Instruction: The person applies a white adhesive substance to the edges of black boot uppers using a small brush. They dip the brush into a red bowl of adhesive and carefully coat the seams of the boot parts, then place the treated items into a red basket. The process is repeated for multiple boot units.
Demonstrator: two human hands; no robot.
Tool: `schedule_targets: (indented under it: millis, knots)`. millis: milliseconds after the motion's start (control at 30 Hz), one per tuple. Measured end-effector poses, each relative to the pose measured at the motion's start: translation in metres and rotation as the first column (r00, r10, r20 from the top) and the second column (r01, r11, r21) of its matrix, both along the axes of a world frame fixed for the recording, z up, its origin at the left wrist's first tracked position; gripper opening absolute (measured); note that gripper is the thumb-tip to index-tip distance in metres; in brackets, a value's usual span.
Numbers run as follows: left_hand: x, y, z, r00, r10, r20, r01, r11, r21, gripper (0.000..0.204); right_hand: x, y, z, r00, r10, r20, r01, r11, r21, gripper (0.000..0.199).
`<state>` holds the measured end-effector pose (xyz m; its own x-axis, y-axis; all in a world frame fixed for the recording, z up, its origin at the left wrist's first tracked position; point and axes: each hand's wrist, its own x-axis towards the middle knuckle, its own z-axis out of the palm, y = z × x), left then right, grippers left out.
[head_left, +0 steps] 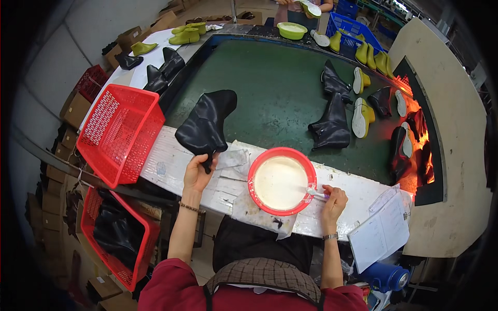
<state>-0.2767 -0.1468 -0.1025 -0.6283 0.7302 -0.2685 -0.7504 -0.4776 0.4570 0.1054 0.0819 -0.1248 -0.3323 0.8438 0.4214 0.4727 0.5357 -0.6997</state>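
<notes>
My left hand (197, 175) is closed on the lower end of a black boot (208, 122), which is held up over the near left edge of the green belt. In front of me a red bowl (252, 199) of creamy white liquid (277, 182) stands on the white worktop. My right hand (333, 205) grips a brush with a pale handle (317, 194), laid across the bowl's right rim; its tip is blurred at the liquid. More black boots (332, 124) lie on the belt at the right, beside yellow-green soles (363, 118) with white faces.
A glowing heater opening (415, 150) takes in the belt's right end. Red baskets (119, 135) stand at the left, the lower one holding black pieces. An open notebook (381, 230) lies at the near right. Across the belt, another person's hand holds a sole near a green bowl (292, 32).
</notes>
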Motion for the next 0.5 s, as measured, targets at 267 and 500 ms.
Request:
schedule_targets:
  millis: [267, 500]
  knots:
    - [-0.045, 0.111, -0.027, 0.993, -0.12, 0.016, 0.12, 0.992, -0.03, 0.03, -0.007, -0.003, 0.008, 1.0, -0.015, -0.007, 0.014, 0.993, -0.12, 0.043]
    - [-0.085, 0.246, -0.025, 0.973, -0.22, 0.074, 0.224, 0.974, -0.045, 0.032, 0.0, -0.005, -0.003, 0.999, -0.032, 0.0, 0.032, 0.993, -0.114, 0.05]
